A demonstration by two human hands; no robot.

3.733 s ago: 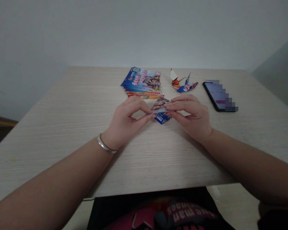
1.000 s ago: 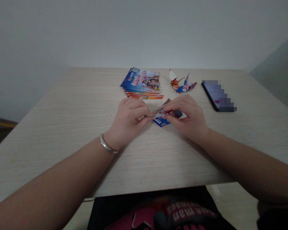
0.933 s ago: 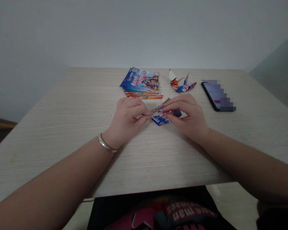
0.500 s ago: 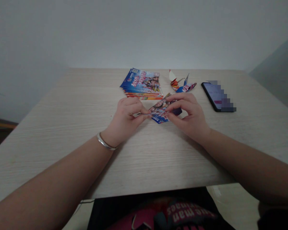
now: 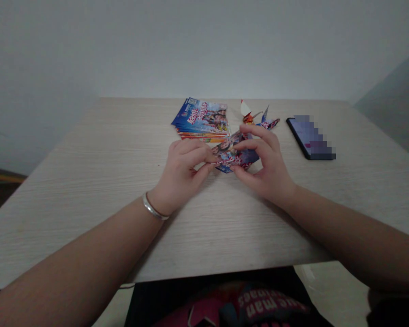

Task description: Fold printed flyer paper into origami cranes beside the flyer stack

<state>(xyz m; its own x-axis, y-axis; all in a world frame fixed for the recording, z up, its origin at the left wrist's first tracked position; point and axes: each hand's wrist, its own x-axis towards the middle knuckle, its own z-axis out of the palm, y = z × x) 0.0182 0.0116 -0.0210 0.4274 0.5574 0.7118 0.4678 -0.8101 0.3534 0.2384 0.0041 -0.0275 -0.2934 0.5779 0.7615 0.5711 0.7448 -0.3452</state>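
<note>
- Between the two bare hands, above or on the wood-grain table (image 5: 218, 236) (contact is hard to tell), a partly folded printed flyer (image 5: 227, 150) is showing its picture side, with a blue flap peeking out at the near edge.
- The left hand (image 5: 187, 168) is pinching the flyer's left end, thumb and index finger nearly meeting; a silver bracelet (image 5: 152, 209) is circling that wrist.
- The right hand (image 5: 269, 168) is holding more loosely, thumb sitting at the near edge and fingers spreading over the face and far side, leaving a wide gap.
- Judging by these grips, the person is shaping a fold: the left pinch should be acting as the anchor while the right fingers are lining up the edges.
- Such stiff-looking paper is probably wanting to spring back, so pressing is best running outward from the pinch, and only once the corners are matching.
- Just beyond the left fingers, a fanned stack of flyers (image 5: 204, 118) is lying close; keeping the moving flap off it seems wise.
- Behind the right fingers, bird-like origami (image 5: 265, 123) is standing partly hidden, one piece or two being unclear.
- Farther right, a smartphone (image 5: 300, 131) is resting face up, well apart from the folding.
</note>
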